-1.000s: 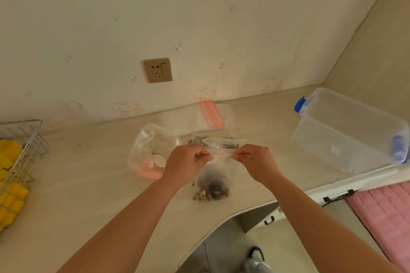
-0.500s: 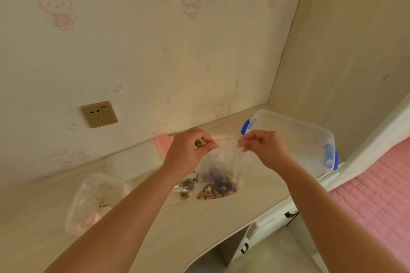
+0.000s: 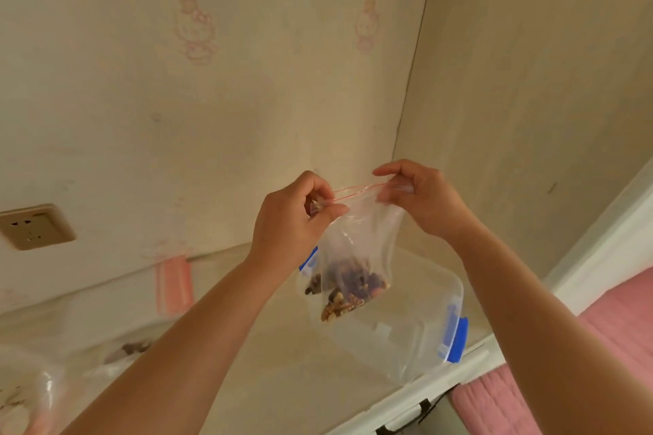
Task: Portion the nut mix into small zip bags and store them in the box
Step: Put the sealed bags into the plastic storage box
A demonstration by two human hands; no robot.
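Above the box: the small zip bag [image 3: 357, 244] hung in the air, well clear of the table [image 3: 268, 371], directly over the open clear storage box [image 3: 417, 321] with blue latches.
Left hand: the left hand [image 3: 293, 219] pinched the left end of the red zip strip between thumb and curled fingers [image 3: 319, 189].
Right hand: the right hand [image 3: 420, 194] pinched the right end of the same strip, fingers curled round the bag's top corner.
Contents: nut mix [image 3: 348, 288], walnut pieces and darker dried bits, sat bunched at the bottom of the bag.
Change: one second earlier the bag hung low over the table, beside the larger bag; by this moment it had been lifted and carried to the right, above the box, with the strip drawn taut between both hands.
Meaning for the task: portioning of this bag looked complete; sealing appeared done or nearly done, though whether the strip was fully closed could not be told. Lowering it into the box was judged to be the remaining step.
Other items: a stack of spare zip bags [image 3: 174, 284] leaned against the wall; the larger bag [image 3: 24, 399] lay at lower left.
Writing and labels: none legible; the wallpaper carried faint cartoon cat prints [image 3: 194, 32], and a wall socket [image 3: 35, 226] showed no readable marking.
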